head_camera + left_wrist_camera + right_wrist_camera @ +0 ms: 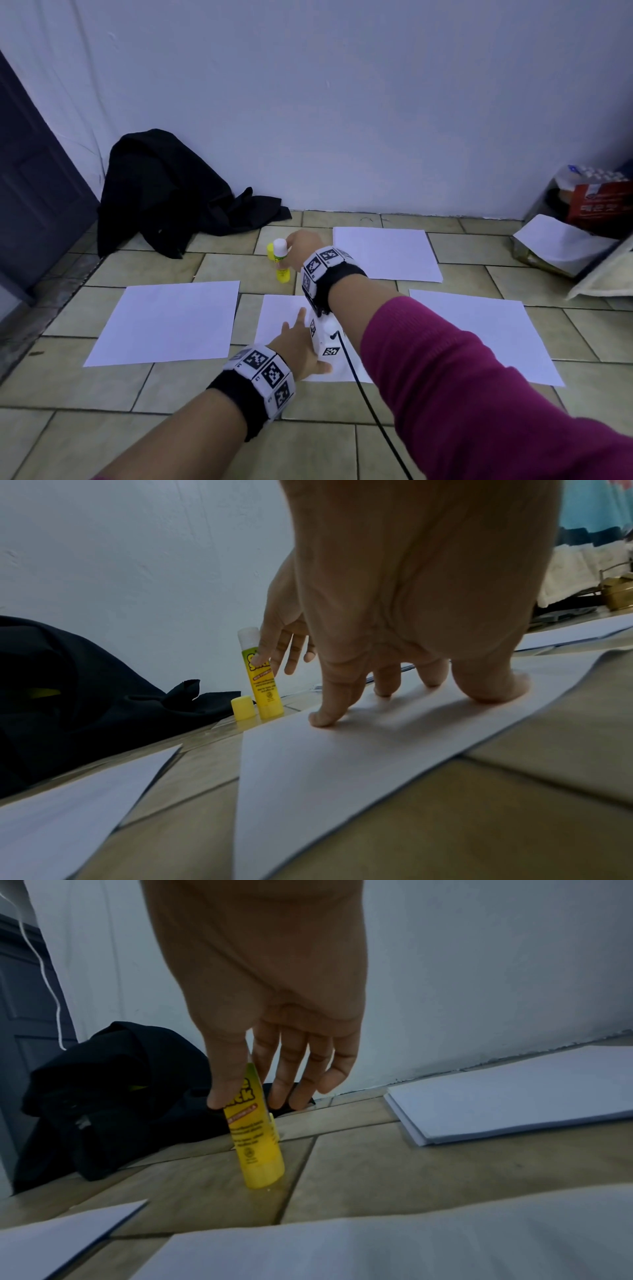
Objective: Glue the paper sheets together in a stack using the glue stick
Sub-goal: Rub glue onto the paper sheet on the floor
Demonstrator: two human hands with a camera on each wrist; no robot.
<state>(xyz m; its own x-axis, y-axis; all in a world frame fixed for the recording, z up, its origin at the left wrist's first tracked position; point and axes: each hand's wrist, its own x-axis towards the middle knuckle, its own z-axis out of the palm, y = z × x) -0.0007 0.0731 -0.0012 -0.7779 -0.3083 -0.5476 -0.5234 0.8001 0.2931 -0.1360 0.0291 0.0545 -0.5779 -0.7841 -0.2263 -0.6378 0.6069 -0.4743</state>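
Observation:
A yellow glue stick [282,264] [257,1139] stands upright on the tiled floor with its white glue end bare. Its yellow cap [243,708] sits just beside it. My right hand [296,245] [245,1102] reaches down over the stick, pinching its upper part between thumb and forefinger, the other fingers straight. My left hand [294,337] [394,691] presses with spread fingertips on the middle white sheet [284,315] [342,764]. Another sheet [164,322] lies to the left, one [479,335] to the right. A thin stack of sheets [387,253] [514,1091] lies farther back.
A black garment [161,192] is heaped against the wall behind the glue stick. A dark door [30,178] stands at the left. A box and crumpled bags [582,219] fill the right corner. A black cable [370,404] runs from my right wrist towards me.

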